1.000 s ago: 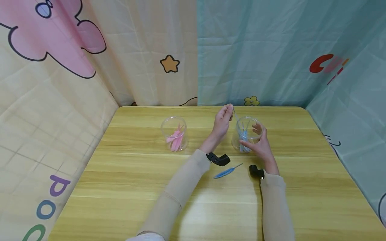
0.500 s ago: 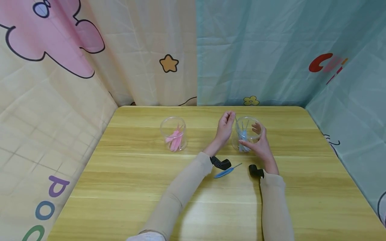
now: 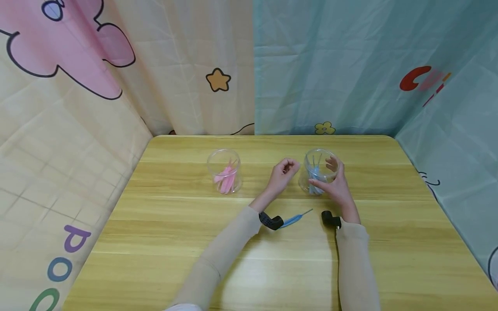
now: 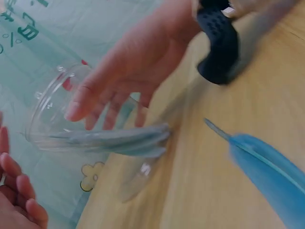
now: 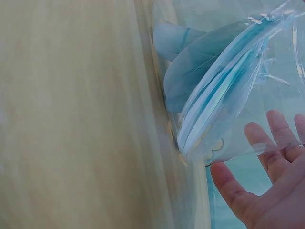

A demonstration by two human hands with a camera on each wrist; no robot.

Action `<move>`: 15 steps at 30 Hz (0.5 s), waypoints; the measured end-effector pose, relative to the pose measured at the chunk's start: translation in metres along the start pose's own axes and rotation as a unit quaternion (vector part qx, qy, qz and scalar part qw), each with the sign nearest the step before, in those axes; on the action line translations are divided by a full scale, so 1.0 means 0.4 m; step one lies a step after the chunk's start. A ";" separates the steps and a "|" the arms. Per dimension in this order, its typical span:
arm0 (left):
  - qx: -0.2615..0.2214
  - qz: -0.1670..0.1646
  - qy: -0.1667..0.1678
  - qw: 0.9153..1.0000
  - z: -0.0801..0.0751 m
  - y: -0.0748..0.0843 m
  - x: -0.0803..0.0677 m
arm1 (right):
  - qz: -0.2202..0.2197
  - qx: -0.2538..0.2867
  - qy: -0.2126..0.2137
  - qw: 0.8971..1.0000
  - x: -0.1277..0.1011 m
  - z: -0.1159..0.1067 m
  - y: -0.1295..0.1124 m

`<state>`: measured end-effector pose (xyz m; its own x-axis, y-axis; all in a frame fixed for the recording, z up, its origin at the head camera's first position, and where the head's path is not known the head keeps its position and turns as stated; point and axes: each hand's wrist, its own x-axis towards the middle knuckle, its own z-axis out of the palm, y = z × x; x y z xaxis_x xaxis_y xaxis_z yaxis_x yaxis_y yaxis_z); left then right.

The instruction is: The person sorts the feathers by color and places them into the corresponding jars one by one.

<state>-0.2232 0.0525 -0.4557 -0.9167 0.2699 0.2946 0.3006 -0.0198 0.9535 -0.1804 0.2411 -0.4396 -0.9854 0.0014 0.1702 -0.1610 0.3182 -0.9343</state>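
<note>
My right hand point(image 3: 337, 185) curves its fingers around the side of the clear cup point(image 3: 320, 172) of blue feathers point(image 3: 314, 177), holding it upright on the table point(image 3: 155, 224). My left hand point(image 3: 283, 172) hovers just beside the cup, fingers loosely curled and holding nothing. A second ago it was raised over the rim pinching a feather; it has since dropped lower and away, while one loose blue feather point(image 3: 294, 218) lies near my left wrist.

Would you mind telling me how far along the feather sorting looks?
Done: pink feathers stand in the left clear plastic cup, blue feathers in the right clear cup. In hand: the right hand steadies that cup; the left hand holds nothing. Left: one blue feather on the wooden table.
</note>
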 end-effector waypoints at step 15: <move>0.442 0.004 -0.188 0.877 0.039 -0.031 -0.112 | -0.009 -0.010 0.005 1.000 0.031 -0.004 0.104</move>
<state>-0.1818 0.0557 -0.4816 -0.8118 0.5751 0.1011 0.5459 0.6860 0.4811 -0.1991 0.2558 -0.4758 -0.9816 0.0054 0.1907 -0.1777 0.3373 -0.9245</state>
